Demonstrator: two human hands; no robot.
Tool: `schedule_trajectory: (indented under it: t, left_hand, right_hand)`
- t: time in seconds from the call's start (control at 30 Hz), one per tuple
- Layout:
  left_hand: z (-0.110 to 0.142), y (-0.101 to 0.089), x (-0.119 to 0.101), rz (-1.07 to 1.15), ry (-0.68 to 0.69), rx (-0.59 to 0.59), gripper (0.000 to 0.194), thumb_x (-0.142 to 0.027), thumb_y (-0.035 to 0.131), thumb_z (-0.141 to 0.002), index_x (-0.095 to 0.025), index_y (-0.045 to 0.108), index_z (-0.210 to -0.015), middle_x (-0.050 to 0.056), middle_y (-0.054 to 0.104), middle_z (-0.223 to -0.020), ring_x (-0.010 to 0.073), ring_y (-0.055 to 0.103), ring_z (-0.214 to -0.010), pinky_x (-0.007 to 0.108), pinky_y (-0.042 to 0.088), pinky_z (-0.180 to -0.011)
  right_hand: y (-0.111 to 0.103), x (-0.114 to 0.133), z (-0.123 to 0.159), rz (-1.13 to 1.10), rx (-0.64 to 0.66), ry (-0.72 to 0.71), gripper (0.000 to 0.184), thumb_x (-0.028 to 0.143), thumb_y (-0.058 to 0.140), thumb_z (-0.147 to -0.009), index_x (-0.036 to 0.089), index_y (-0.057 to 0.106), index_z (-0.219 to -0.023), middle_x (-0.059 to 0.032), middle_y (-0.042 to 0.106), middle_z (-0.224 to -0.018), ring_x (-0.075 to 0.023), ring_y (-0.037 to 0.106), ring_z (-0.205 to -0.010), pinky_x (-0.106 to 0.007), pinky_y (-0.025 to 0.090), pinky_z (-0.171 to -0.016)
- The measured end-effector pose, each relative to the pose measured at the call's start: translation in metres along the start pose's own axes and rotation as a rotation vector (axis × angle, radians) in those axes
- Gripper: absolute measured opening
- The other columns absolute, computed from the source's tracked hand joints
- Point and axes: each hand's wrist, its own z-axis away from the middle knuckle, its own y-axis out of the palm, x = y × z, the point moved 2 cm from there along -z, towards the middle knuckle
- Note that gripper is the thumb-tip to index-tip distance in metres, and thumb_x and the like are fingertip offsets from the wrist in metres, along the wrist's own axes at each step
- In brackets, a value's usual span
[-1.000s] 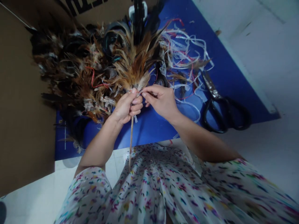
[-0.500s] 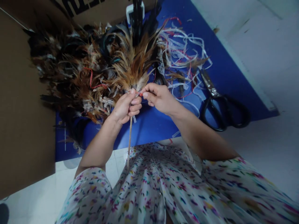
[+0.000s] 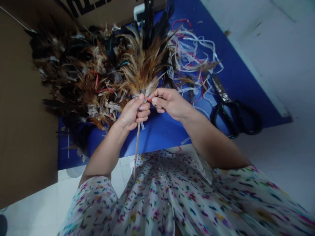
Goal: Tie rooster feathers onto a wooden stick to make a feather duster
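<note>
My left hand [image 3: 135, 113] is closed round the base of a feather duster, whose brown and black feathers [image 3: 145, 67] fan out above it. Below the fist, its thin stick [image 3: 136, 147] runs down toward my clothing, and a bit of clear strip [image 3: 142, 126] pokes out. Close by on the right, my right hand [image 3: 169, 103] pinches a small red strip [image 3: 149, 99] between thumb and forefinger at the feather base. How that strip runs behind the left thumb is hidden.
A heap of loose brown and black feathers [image 3: 81, 78] covers the left of the blue table [image 3: 157, 134]. Tangled clear and red strips [image 3: 189, 52] lie to the right, with black-handled scissors [image 3: 228, 106] at the edge. Cardboard [image 3: 27, 108] stands at the left and back.
The feather tops have tipped slightly to the right. The red strip shows a little longer between my fingers, and my right hand has shifted slightly right.
</note>
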Motion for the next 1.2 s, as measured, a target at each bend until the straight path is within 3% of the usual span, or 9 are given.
schedule_trajectory:
  t: [0.47,0.83,1.0,1.2]
  left_hand:
    - [-0.0015,-0.0028,0.0013,-0.019,0.006,0.025,0.030,-0.040,0.066,-0.085,-0.016,0.049,-0.080,-0.010,0.034,-0.056,-0.0015,0.028,-0.034,0.009,0.017,-0.031]
    - [-0.0057,-0.0056,0.0032,-0.019,0.027,0.000,0.031,-0.040,0.066,-0.085,-0.015,0.049,-0.079,-0.009,0.035,-0.055,-0.0017,0.029,-0.034,0.008,0.018,-0.031]
    - [-0.0062,-0.0059,0.0036,-0.062,0.024,0.043,0.032,-0.039,0.066,-0.085,-0.015,0.048,-0.078,-0.010,0.035,-0.055,-0.0021,0.028,-0.034,0.008,0.017,-0.031]
    - [-0.0045,-0.0041,0.0033,-0.094,0.037,0.074,0.030,-0.039,0.067,-0.085,-0.015,0.048,-0.080,-0.010,0.035,-0.056,-0.0018,0.027,-0.034,0.008,0.017,-0.032]
  right_hand:
    - [-0.0051,0.0052,0.0023,0.014,0.092,0.046,0.023,0.032,0.074,-0.080,0.012,0.064,-0.084,0.0044,0.053,-0.061,-0.0033,0.043,-0.047,-0.018,0.034,-0.041]
    - [0.0012,0.0068,0.0038,0.200,-0.002,-0.039,0.029,0.037,0.078,-0.074,0.012,0.066,-0.083,0.0018,0.061,-0.064,-0.0047,0.049,-0.045,-0.019,0.039,-0.042]
    - [0.0010,0.0049,0.0033,0.232,-0.012,-0.067,0.028,0.037,0.075,-0.077,0.012,0.064,-0.081,0.0030,0.058,-0.062,-0.0035,0.046,-0.044,-0.018,0.035,-0.040]
    - [-0.0015,0.0065,0.0034,0.033,0.050,0.047,0.030,0.038,0.075,-0.079,0.012,0.060,-0.077,0.0058,0.047,-0.057,-0.0025,0.038,-0.046,-0.016,0.032,-0.040]
